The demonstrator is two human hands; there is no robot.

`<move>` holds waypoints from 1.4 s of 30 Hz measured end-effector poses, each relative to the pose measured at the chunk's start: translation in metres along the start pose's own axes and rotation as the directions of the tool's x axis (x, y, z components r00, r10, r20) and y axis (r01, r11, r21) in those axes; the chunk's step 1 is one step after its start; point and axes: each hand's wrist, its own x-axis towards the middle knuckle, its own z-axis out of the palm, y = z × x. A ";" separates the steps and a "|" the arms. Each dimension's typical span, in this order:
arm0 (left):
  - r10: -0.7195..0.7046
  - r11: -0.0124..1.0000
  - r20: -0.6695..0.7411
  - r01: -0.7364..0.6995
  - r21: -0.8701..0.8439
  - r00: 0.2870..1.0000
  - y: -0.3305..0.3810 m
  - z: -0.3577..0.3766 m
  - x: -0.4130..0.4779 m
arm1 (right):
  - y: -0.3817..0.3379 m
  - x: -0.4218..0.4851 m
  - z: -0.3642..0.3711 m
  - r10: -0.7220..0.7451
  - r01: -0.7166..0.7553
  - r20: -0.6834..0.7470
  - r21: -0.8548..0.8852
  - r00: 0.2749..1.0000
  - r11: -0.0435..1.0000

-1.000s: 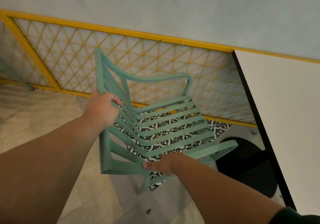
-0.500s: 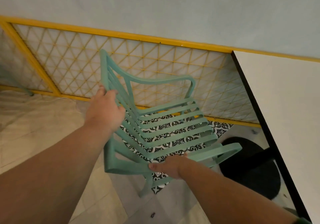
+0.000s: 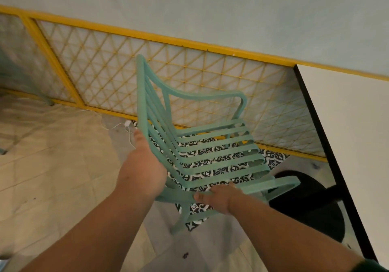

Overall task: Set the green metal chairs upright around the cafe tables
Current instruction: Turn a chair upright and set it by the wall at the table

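A green slatted metal armchair stands upright just left of the white cafe table, its seat facing the table. My left hand rests flat against the back of the chair's backrest, fingers extended. My right hand grips the near armrest rail from below. The chair's near front leg touches the floor; its far legs are hidden behind the seat.
A yellow lattice fence runs behind the chair below a pale wall. The table's black round base sits right of the chair. A patterned black-and-white tile lies under the seat. A white cable trails on the floor.
The chair has shifted right, toward the table. My left hand has gone from gripping the backrest edge to lying flat against it. My right hand stays on the armrest.
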 end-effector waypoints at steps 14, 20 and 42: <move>0.036 0.997 -0.038 -0.038 -0.072 0.999 -0.003 0.001 0.007 | 0.086 0.002 -0.045 0.086 -0.092 -0.054 -0.114 0.995 0.989; 0.061 0.996 -0.052 -0.064 -0.062 0.997 -0.004 0.000 0.014 | 0.091 0.009 -0.030 0.080 -0.091 -0.122 -0.092 0.989 0.992; 0.242 0.969 0.012 -0.242 0.056 0.970 0.010 -0.019 0.093 | 0.066 0.008 -0.018 0.121 -0.124 -0.081 -0.038 0.989 0.992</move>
